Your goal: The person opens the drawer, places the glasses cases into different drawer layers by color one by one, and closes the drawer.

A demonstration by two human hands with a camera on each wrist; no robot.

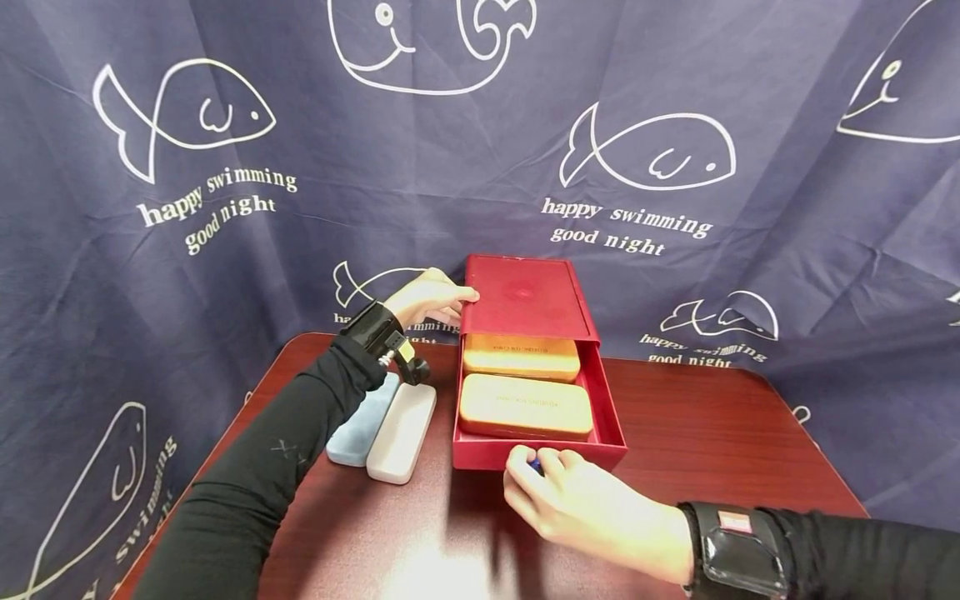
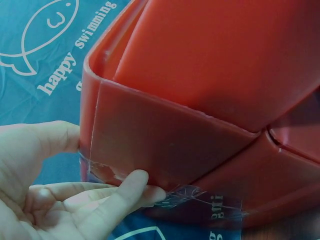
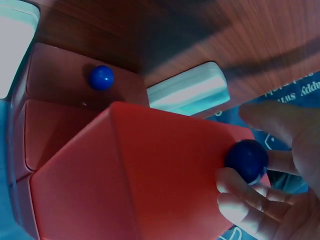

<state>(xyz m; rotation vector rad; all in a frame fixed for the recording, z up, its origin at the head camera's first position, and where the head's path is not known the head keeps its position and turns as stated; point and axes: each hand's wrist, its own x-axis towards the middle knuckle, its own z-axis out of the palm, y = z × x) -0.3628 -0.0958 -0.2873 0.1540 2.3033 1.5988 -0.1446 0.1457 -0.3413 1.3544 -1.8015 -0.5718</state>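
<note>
Lying at the left of the tabletop (image 1: pixel 675 433), a blue case (image 1: pixel 360 425) and a white case (image 1: pixel 401 433) sit side by side. The left hand (image 1: pixel 431 302) grips the red sleeve (image 1: pixel 525 298) at its far left corner, fingers curled round the edge. Right of the cases, the red drawer (image 1: pixel 536 454) stands pulled toward the person, holding two tan cases (image 1: pixel 525 407). The right hand (image 1: pixel 577 500) pinches the drawer's blue knob (image 3: pixel 246 160).
</note>
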